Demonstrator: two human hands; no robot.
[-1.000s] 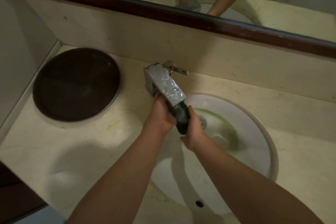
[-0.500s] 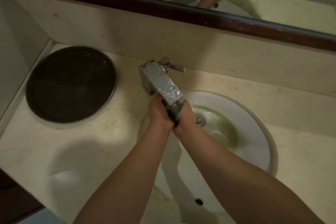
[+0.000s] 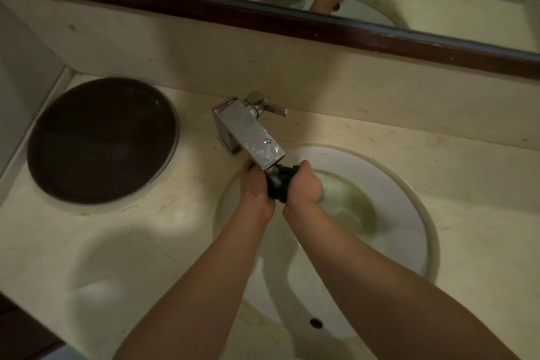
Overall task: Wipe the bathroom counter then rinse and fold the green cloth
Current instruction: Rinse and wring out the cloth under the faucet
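Observation:
The green cloth (image 3: 280, 186), dark and wet, is bunched into a tight wad under the spout of the chrome tap (image 3: 248, 131). My left hand (image 3: 256, 193) grips its left side and my right hand (image 3: 304, 187) grips its right side, both fists closed on it over the white sink (image 3: 409, 213). Greenish water lies in the bottom of the basin around the drain. The beige stone counter (image 3: 122, 242) surrounds the sink. Most of the cloth is hidden inside my fists.
A round dark brown tray (image 3: 102, 140) lies on the counter at the left, near the side wall. A stone backsplash (image 3: 321, 73) and a mirror with a dark wooden frame (image 3: 263, 13) rise behind the tap. The tap lever (image 3: 271, 108) points right.
My hands have closed together on the cloth and moved up under the spout; a second ago the right hand was lower and the cloth hung longer between them.

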